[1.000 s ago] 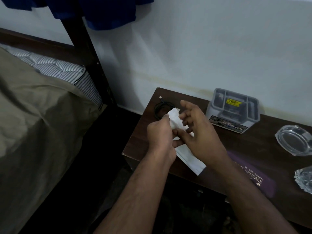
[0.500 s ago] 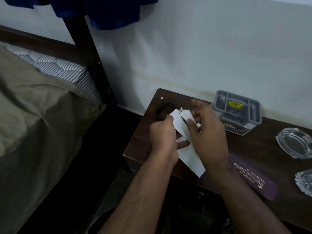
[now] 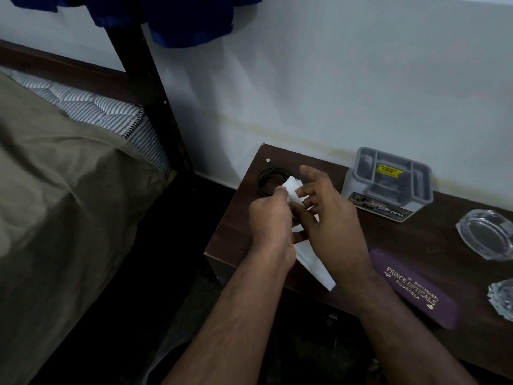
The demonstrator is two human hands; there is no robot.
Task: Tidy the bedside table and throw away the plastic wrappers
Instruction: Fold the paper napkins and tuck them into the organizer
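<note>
Over the bedside table [image 3: 238,234], the left hand [image 3: 270,220] pinches white wrappers [image 3: 294,190] while the right hand [image 3: 330,215], fingers spread, steadies the bunch, apparently gathering them for disposal.

The white wrapper [image 3: 294,191] is crumpled at its top between my hands. Its flat lower end [image 3: 315,266] hangs over the front edge of the dark counter [image 3: 236,226].
</note>
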